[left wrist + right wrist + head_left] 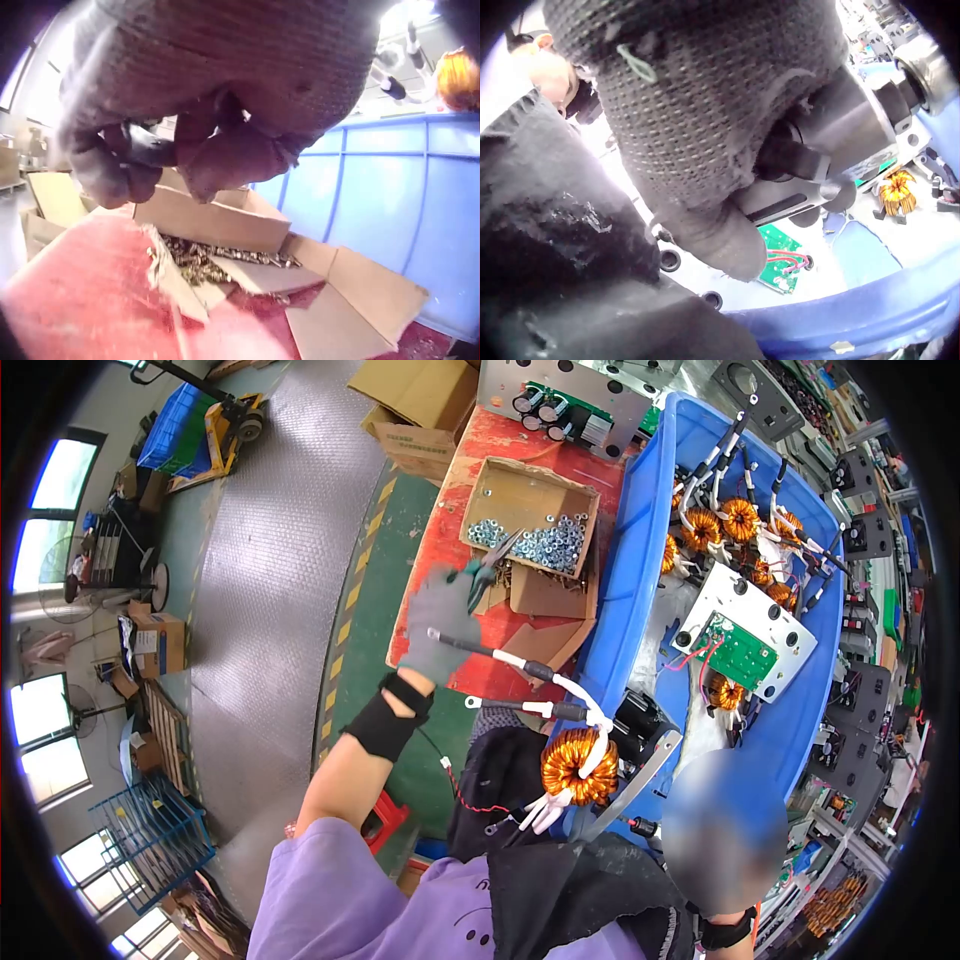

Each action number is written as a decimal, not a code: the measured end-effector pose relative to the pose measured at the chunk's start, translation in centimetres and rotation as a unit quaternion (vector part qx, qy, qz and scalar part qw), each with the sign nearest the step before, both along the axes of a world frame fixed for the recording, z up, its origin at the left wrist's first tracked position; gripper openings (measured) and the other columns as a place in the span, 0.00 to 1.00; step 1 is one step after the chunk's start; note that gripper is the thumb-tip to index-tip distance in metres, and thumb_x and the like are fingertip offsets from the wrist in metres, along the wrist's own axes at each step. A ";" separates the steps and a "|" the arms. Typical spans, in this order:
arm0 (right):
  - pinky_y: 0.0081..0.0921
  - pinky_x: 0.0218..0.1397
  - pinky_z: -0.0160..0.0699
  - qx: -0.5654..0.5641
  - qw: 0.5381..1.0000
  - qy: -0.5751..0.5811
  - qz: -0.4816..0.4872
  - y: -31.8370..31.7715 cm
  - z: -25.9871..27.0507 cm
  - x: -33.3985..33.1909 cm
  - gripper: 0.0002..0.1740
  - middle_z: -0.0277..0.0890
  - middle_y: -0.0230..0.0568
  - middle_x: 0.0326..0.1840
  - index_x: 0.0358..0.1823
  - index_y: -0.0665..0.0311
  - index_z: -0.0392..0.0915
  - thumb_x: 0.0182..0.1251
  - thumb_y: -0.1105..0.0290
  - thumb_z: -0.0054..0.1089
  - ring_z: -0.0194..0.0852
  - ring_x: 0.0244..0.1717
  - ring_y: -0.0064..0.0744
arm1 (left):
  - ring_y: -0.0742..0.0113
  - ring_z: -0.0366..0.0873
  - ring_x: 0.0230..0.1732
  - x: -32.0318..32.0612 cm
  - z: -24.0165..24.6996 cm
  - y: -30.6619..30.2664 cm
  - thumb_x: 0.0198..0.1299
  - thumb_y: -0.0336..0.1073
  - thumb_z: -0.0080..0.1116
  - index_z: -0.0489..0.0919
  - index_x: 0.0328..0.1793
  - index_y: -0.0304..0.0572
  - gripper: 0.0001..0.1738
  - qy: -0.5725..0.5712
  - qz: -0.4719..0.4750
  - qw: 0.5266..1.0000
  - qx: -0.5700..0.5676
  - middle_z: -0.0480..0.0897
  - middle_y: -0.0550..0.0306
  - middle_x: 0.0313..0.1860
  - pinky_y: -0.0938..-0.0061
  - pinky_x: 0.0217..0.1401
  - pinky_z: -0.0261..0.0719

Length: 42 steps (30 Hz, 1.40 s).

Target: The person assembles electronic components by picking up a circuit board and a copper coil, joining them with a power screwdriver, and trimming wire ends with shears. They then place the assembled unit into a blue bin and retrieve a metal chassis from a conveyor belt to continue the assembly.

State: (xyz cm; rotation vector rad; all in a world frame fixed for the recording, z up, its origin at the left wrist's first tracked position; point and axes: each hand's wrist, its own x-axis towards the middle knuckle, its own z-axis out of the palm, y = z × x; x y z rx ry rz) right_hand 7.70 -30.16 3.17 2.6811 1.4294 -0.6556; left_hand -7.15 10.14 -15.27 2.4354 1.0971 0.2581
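Observation:
The gloved left hand (440, 622) holds pliers (492, 558) with dark green handles, their tips over a cardboard tray (520, 485) of small nuts (550, 545). Curled fingers (217, 161) show in the left wrist view. A lug-ended cable (480, 650) crosses in front of that glove, running from a copper-wound ring coil (578, 768) near the lap. In the right wrist view, the gloved right hand (720, 142) is curled round a dark grey metal cylindrical tool (855, 131); a blur covers this hand in the head view. Beside the coil slants a metal bar (632, 788).
To the right stands a blue bin (625, 560) with several ring coils, cables and a white plate (750, 620) bearing a green circuit board. Open cardboard flaps lie on the red table (430, 580). A metal panel (570, 405) with capacitors sits at the table's far end.

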 end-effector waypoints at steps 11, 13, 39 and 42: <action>0.38 0.41 0.64 0.015 1.000 0.000 -0.001 -0.2 -0.2 0.1 0.22 0.74 0.35 0.35 0.37 0.55 0.78 0.38 0.62 0.76 0.74 0.36 0.41 | 0.50 0.74 0.58 6.5 3.2 2.6 0.52 0.32 0.62 0.85 0.50 0.50 0.17 0.223 -0.090 0.965 0.110 0.75 0.50 0.55 0.55 0.57 0.70; 0.38 0.41 0.64 0.015 1.000 0.007 -0.004 0.0 -0.1 0.2 0.22 0.74 0.35 0.35 0.37 0.55 0.77 0.38 0.62 0.75 0.74 0.36 0.41 | 0.51 0.75 0.57 6.6 2.9 2.6 0.53 0.33 0.62 0.85 0.51 0.51 0.17 0.184 -0.093 0.970 0.133 0.75 0.50 0.55 0.56 0.57 0.70; 0.39 0.42 0.65 0.001 1.000 0.011 -0.002 0.3 0.5 0.4 0.25 0.74 0.36 0.36 0.40 0.56 0.78 0.36 0.64 0.76 0.75 0.37 0.42 | 0.55 0.76 0.49 8.8 1.3 2.0 0.60 0.36 0.57 0.85 0.41 0.45 0.08 0.149 -0.135 0.948 0.246 0.77 0.55 0.45 0.55 0.50 0.68; 0.39 0.42 0.64 -0.002 1.000 0.014 -0.002 0.1 0.3 0.4 0.27 0.74 0.36 0.36 0.40 0.55 0.78 0.34 0.63 0.78 0.75 0.38 0.42 | 0.55 0.76 0.49 8.4 0.9 2.1 0.60 0.36 0.58 0.85 0.41 0.45 0.08 0.136 -0.133 0.950 0.248 0.77 0.55 0.46 0.54 0.50 0.68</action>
